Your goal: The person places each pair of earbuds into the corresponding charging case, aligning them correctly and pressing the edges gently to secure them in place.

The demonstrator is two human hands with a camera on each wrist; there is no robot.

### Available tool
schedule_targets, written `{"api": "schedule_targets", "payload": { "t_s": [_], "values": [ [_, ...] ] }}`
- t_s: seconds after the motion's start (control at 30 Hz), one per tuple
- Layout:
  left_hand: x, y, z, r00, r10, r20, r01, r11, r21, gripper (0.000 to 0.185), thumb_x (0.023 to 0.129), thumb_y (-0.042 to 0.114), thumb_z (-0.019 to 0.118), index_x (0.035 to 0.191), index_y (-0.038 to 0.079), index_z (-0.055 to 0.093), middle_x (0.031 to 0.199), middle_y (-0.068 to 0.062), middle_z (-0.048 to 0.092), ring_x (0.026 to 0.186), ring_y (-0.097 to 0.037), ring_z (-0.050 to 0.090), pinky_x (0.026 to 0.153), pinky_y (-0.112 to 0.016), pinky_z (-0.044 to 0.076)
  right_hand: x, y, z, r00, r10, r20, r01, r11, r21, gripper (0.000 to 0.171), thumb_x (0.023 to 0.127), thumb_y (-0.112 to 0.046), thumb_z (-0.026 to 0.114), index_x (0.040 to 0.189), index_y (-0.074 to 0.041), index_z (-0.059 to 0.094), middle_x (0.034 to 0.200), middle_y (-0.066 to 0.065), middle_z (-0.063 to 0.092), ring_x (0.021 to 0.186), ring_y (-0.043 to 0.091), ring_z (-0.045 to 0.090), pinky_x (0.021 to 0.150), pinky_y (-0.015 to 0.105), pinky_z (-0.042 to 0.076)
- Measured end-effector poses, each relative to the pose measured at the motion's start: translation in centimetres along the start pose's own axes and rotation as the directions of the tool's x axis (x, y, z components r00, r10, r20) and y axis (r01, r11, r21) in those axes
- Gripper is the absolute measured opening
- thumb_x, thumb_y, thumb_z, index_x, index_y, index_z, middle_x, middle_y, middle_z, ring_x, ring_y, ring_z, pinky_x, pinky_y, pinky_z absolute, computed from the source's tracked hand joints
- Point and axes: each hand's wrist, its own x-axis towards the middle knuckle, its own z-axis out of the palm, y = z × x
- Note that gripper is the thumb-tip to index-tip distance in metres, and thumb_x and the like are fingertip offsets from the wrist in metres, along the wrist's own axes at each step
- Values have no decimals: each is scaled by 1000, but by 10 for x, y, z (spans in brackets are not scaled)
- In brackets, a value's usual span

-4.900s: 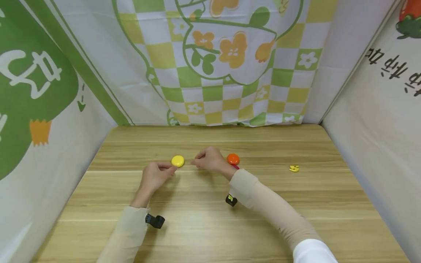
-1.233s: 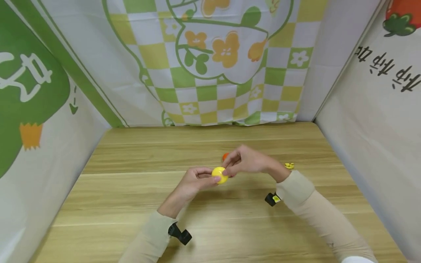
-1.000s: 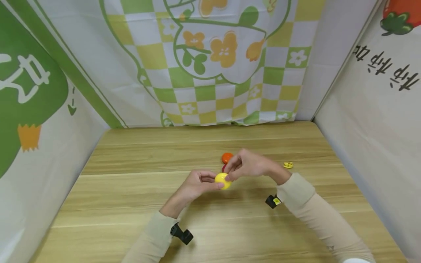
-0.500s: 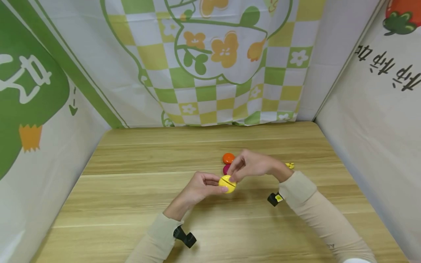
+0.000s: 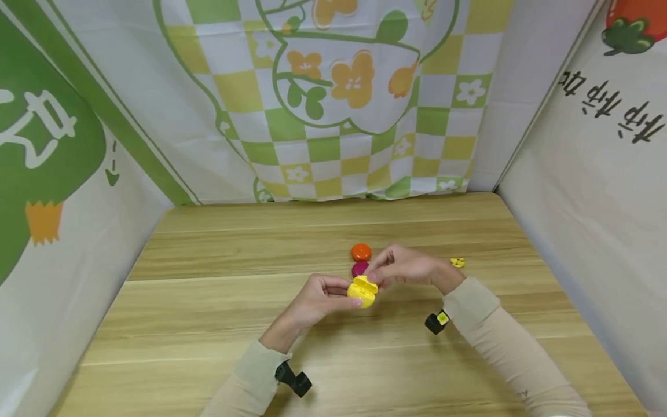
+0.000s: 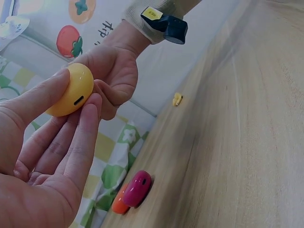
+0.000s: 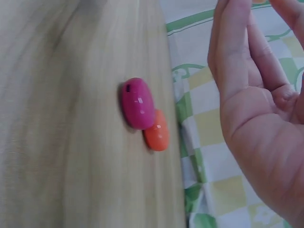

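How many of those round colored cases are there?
3: a yellow case held open between both hands, and a magenta case and an orange case on the table, just beyond the hands.

Both hands are meeting over the middle of the wooden table (image 5: 208, 301), the left hand (image 5: 318, 296) and right hand (image 5: 409, 267) pinching a yellow case (image 5: 363, 291) between them, so nothing is passing through that gap. Just behind the case, a magenta case (image 5: 359, 269) and an orange case (image 5: 361, 252) are lying touching each other, blocking a straight reach toward the back. A small yellow piece (image 5: 457, 262) is sitting near the right wrist, apart from the rest. Bare board is stretching wide on the left and along the near edge. Printed cloth walls (image 5: 333, 116) are closing in the back, left and right sides
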Motion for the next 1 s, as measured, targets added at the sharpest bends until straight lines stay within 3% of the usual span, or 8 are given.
{"api": "schedule_targets", "payload": {
  "t_s": [0.13, 0.23, 0.3, 0.47, 0.63, 0.77, 0.87, 1.0],
  "values": [
    [0, -1, 1, 1000, 3, -11, -3, 1000, -4, 37, 88, 9, 86, 120, -6, 75, 108, -8, 82, 95, -13, 78, 86, -27, 64, -1, 8, -1, 1000, -23, 10, 22, 996, 88, 23, 103, -20, 70, 116, -3, 78, 109, 4, 81, 92, 12, 76, 88, 30, 65],
    [0, -1, 1, 1000, 3, -18, -3, 1000, -6, 38, 88, 9, 86, 121, -6, 75, 108, -9, 82, 95, -13, 78, 87, -27, 64, -3, 9, -1, 1000, -22, 0, 22, 994, 110, 18, 105, -17, 67, 114, -7, 80, 109, 2, 81, 91, 11, 75, 89, 29, 65],
    [0, -2, 0, 1000, 2, -27, -2, 1000, -5, 38, 88, 11, 86, 121, -6, 75, 109, -10, 82, 95, -13, 78, 88, -29, 65, -7, 7, -3, 999, -14, -29, 17, 995, 102, 20, 105, -14, 65, 117, -4, 78, 109, 3, 81, 93, 13, 75, 91, 32, 65],
    [0, -3, -2, 998, 6, -67, -6, 1000, 7, 39, 89, 15, 87, 121, -3, 76, 113, -12, 81, 96, -15, 78, 90, -31, 65, -26, -8, -19, 985, 32, -168, -33, 999, -7, 32, 105, -15, 66, 125, 10, 71, 111, 10, 80, 100, 20, 77, 97, 39, 64],
    [-1, -1, -3, 996, 0, -90, 1, 1000, 12, 40, 88, 15, 87, 122, -2, 76, 115, -13, 81, 97, -16, 78, 89, -29, 65, -56, -27, -47, 948, 76, -309, -129, 980, -153, 34, 105, -17, 67, 125, 9, 71, 115, 13, 79, 107, 23, 77, 98, 38, 63],
    [-1, 0, -4, 996, -5, -94, 6, 1000, 10, 41, 88, 15, 88, 123, -2, 76, 115, -13, 81, 97, -15, 78, 90, -30, 65, -82, -38, -68, 910, 95, -403, -214, 941, -261, 31, 105, -16, 65, 122, 10, 71, 113, 12, 79, 108, 24, 77, 99, 40, 62],
    [-1, 0, -5, 995, -10, -99, 11, 1000, 8, 41, 88, 15, 88, 122, -3, 75, 115, -13, 81, 96, -15, 78, 90, -31, 65, -100, -41, -81, 873, 102, -478, -293, 892, -344, 34, 104, -20, 68, 122, 8, 72, 112, 11, 80, 106, 24, 78, 96, 38, 63],
    [-1, -1, -6, 994, -12, -105, 12, 1000, 4, 41, 88, 16, 88, 122, -3, 75, 115, -14, 81, 97, -15, 78, 90, -31, 65, -119, -33, -95, 840, 84, -536, -365, 819, -443, 39, 103, -24, 70, 124, 8, 72, 113, 15, 80, 104, 25, 78, 92, 36, 65]
  ]
}}
